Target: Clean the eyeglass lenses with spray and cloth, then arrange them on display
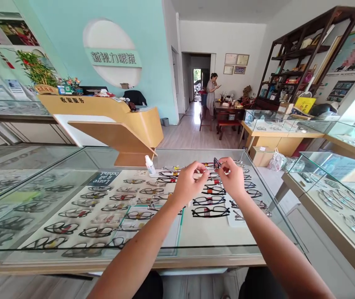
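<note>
My right hand (232, 177) pinches a small pair of dark-framed eyeglasses (217, 163), held up above the glass counter and seen nearly edge-on. Close by on its left, my left hand (190, 182) has thumb and index finger curled together in a pinch; whatever is between those fingertips is too small to make out. Below both hands, rows of eyeglasses (210, 211) lie in the display case, several with red tags on their lenses. A white squeeze bottle (150, 166) stands upright on the counter, left of my left hand.
The glass showcase (227, 250) spans the front, with a teal-edged pad (180, 236) on it. Another glass case (308, 189) stands at the right. Beyond are a wooden reception desk (140, 128), a dark table (227, 109) and a standing person (211, 93) looking at a phone.
</note>
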The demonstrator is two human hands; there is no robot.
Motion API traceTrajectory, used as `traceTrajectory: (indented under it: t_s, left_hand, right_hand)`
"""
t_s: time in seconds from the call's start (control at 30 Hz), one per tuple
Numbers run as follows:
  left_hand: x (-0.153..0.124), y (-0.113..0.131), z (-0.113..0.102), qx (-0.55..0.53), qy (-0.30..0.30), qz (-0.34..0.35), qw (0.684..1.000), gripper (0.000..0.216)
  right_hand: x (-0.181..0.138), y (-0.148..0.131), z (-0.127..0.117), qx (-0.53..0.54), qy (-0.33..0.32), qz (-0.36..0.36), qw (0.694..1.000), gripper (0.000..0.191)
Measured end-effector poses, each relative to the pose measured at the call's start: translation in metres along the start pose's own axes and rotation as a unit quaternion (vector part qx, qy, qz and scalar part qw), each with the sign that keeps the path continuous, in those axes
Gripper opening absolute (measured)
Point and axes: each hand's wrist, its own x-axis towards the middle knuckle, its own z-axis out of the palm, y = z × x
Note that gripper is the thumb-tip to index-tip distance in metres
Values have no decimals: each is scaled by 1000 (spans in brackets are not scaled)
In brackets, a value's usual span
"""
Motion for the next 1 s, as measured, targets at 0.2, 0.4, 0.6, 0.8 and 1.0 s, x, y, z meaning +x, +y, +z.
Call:
traceTrajectory:
  t_s: [0.2,0.4,0.6,0.8,1.0]
  left_hand:
    - [3,-14,3,-246,-41,-216,944,44]
    - [7,-26,0,-303,-65,-270,912,46]
    - [10,-30,-9,-330,-40,-247,910,54]
    - [7,-26,-8,-217,-52,-172,959,41]
    - [8,-27,-10,-201,-60,-171,963,46]
  right_hand:
    - [-13,1,11,-63,-18,-116,991,15]
    - [-19,-2,13,-73,-69,-190,977,37]
    - [-19,-6,13,122,-79,-91,985,41]
    - [-6,-6,15,372,-143,129,908,27]
    - [-3,3,16,474,-182,239,828,33]
